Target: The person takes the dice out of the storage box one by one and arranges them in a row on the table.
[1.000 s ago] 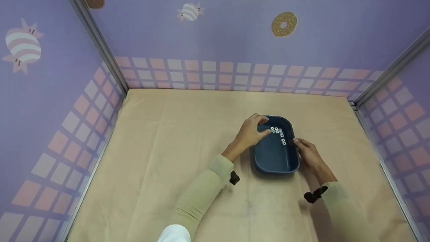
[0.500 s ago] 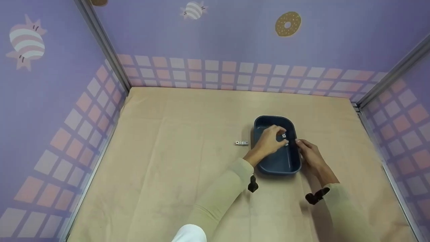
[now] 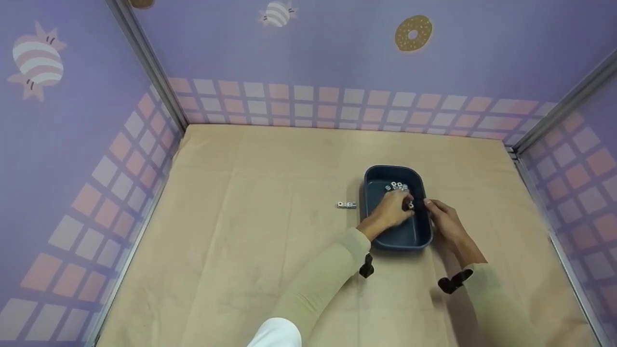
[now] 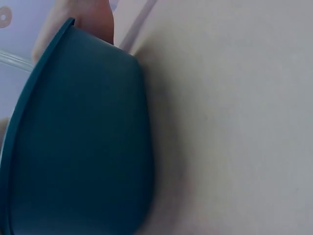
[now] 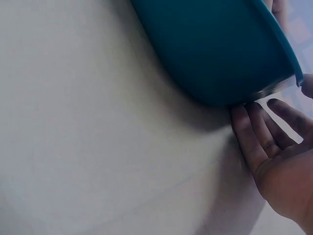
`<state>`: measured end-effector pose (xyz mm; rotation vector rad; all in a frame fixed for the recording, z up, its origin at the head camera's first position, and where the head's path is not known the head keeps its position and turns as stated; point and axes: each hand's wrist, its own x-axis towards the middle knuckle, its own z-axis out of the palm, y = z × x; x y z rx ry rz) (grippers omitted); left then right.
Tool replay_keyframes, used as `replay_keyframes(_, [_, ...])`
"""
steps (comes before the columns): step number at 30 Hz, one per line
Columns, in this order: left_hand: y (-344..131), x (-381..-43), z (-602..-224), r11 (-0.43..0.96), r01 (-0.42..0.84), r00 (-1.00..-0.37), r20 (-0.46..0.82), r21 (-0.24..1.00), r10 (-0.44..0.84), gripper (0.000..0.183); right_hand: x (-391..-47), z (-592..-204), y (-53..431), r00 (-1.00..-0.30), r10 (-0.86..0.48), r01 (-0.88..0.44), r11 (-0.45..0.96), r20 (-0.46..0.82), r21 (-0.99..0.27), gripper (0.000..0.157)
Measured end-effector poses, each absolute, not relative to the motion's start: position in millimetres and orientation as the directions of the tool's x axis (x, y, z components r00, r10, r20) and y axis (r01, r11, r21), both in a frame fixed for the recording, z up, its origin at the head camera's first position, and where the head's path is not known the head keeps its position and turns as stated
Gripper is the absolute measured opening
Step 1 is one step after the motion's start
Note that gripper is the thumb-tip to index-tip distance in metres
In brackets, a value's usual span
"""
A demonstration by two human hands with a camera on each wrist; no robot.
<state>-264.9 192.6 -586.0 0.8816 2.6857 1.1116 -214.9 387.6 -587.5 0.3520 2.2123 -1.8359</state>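
A dark blue rectangular tray (image 3: pixel 393 238) stands right of the middle on the covered table. My left hand (image 3: pixel 391 208) reaches down inside it, fingers curled in, pinching a small white die (image 3: pixel 411 206) close to the right wall. Several more white dice (image 3: pixel 396 185) lie behind that hand, partly covered by it. My right hand (image 3: pixel 446 219) grips the tray's right side; the right wrist view has the thumb at the rim and the fingers (image 5: pixel 252 134) against the outer wall. Left of the tray, a short row of dice (image 3: pixel 347 205) sits on the cloth.
A beige cloth (image 3: pixel 250 217) covers the table. Purple panels (image 3: pixel 308 53) with pink and white squares enclose it at the back and both sides, joined by metal corner posts (image 3: pixel 149 62). The left wrist view mostly holds the tray's outer wall (image 4: pixel 83 142).
My left hand moved from the tray's far left side to its right side and closed its fingers near a die. The dice row left of the tray came into view. My right hand stayed put.
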Motion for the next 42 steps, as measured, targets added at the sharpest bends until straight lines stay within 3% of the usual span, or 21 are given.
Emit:
replay_keyframes(6, [194.3,-268.2,-589.2,0.570,0.479,-0.819,0.106,0.667,0.564,0.034,-209.5,-565.5,378.4,-0.937,0.033,0.346,0.207,-0.347,-0.915,0.064])
replay_keyframes(21, [198.6,-269.0,-589.5,0.661,0.431,-0.822,-0.034,0.614,0.568,0.041,-216.2,-597.1,389.9,-0.952,0.050,0.303,0.271,-0.301,-0.914,0.076])
replay_keyframes(31, [203.4,-268.4,-596.4,0.720,0.469,-0.825,-0.038,0.511,0.564,0.021,-216.8,-593.0,388.9,-0.941,0.065,0.339,0.239,-0.333,-0.910,0.069])
replay_keyframes(36, [204.5,-271.5,-600.9,0.713,0.458,-0.825,-0.044,0.531,0.563,0.013,-213.9,-580.9,384.8,-0.935,0.056,0.353,0.227,-0.350,-0.908,0.063])
replay_keyframes(42, [202.2,-267.1,-594.2,0.679,0.491,-0.811,0.003,0.546,0.584,0.012,-212.6,-587.6,387.8,-0.935,0.026,0.353,0.176,-0.354,-0.919,0.070])
